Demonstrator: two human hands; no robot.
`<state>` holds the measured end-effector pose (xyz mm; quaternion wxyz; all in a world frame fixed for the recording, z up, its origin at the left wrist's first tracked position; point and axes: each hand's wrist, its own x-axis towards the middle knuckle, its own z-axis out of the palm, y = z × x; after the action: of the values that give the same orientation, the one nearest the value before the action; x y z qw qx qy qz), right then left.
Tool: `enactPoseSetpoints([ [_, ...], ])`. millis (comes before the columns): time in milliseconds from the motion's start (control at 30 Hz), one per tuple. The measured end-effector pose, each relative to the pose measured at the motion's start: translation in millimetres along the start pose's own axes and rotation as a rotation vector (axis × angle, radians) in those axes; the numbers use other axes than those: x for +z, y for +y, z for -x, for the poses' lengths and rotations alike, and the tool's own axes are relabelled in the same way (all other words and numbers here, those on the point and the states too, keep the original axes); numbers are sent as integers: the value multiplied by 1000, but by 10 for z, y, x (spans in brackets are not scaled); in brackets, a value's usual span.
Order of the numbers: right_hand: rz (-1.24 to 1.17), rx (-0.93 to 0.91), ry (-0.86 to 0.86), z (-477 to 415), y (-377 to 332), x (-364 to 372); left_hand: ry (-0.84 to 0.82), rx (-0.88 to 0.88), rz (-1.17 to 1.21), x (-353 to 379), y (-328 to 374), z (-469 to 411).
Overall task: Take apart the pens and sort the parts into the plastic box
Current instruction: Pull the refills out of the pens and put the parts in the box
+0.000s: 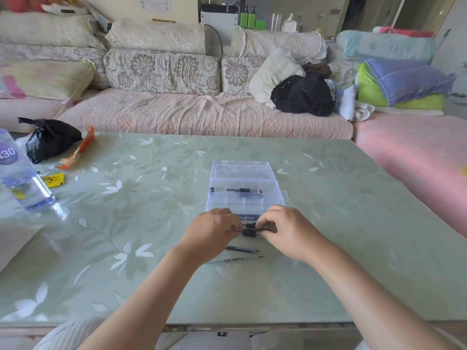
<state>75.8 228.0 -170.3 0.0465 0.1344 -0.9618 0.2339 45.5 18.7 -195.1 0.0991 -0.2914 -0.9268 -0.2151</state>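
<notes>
Both hands are in close, just in front of the plastic box (278,198). From the head camera, the left hand (212,231) has its fingers curled and pinches one end of a dark pen (249,232), and the right hand (285,231) pinches the other end. They hold it level, just above the table (341,248). It looks like a pull or a twist to split the barrel, though I can't tell which from here.

The box sits just beyond the knuckles with its lid thrown back. Inside its far compartment lie dark pen parts (237,190), and more slim pieces show in the near compartment, partly hidden behind the fingers, so some sorting looks done.

Nearer the person, a second pen (241,249) lies on the table apparently whole, and beside it a thin refill (235,259) lies loose, not yet boxed.

My read is that the job is partway through: one pen is in hand, at least one more is waiting, and a stray part has to go in.

Off to the left are a water bottle (22,183) and a black bag (49,138), well apart from the work.
</notes>
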Motion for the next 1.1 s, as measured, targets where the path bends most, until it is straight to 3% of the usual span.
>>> enactPoseSetpoints([
  [133,-20,-51,42,26,-34,-14,14,12,33,-42,-29,-10],
  [400,136,-54,-170,74,-179,9,-56,19,127,-97,105,58],
  [700,199,-33,-274,120,-235,25,-137,-64,170,-116,161,94],
  [1100,170,-87,-198,178,-190,22,-155,-47,208,-148,195,138],
])
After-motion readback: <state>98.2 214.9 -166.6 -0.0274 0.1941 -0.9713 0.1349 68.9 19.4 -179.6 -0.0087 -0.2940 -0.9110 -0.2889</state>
